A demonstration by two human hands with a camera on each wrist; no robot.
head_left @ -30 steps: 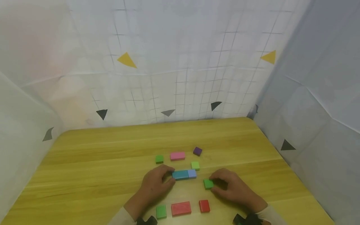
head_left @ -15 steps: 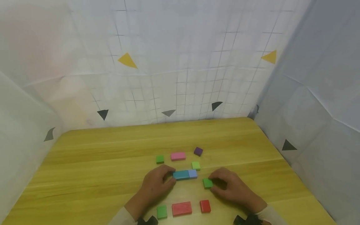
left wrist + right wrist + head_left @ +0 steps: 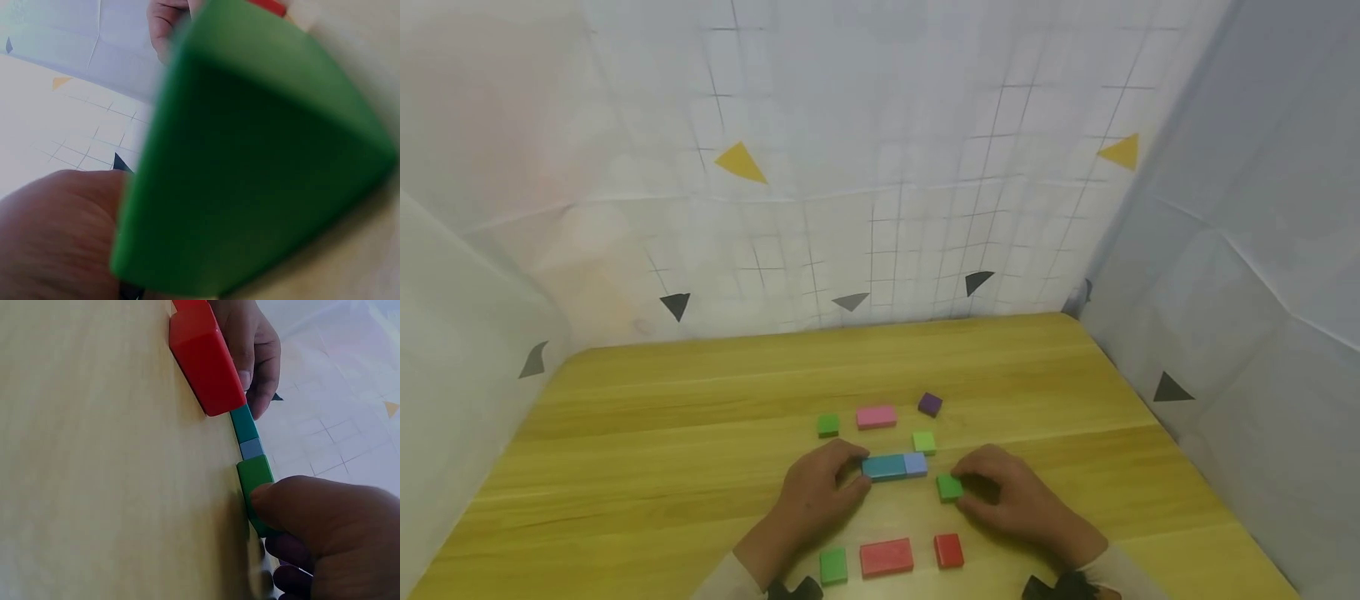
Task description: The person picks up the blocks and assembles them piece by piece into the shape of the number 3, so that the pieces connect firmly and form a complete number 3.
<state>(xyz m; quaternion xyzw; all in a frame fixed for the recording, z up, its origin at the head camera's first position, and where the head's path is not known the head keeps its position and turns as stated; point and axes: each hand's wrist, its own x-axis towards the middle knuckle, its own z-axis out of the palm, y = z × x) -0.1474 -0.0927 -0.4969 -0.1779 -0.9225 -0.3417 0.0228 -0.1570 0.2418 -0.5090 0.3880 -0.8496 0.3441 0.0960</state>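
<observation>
Two blocks are held at the worktop (image 3: 647, 467). At left, the left hand (image 3: 816, 492) pinches a teal block (image 3: 883, 467) by its left end, thumb and fingers curled slightly apart; a periwinkle block (image 3: 915, 464) touches its right end. Next — just apart — comes a green block (image 3: 950, 487), its right side pinched by the right hand (image 3: 1018, 498), likewise curled.

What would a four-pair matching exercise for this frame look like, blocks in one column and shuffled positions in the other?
Blocks
1. teal block
2. light blue block
3. long red block
4. purple block

Positions
A. right end of the row farthest from the person
B. between the teal block and the green block pinched by the right hand
C. middle of the row nearest the person
D. pinched at its left end by the left hand

Pairs: 1-D, 2-B, 3-C, 4-A
</observation>
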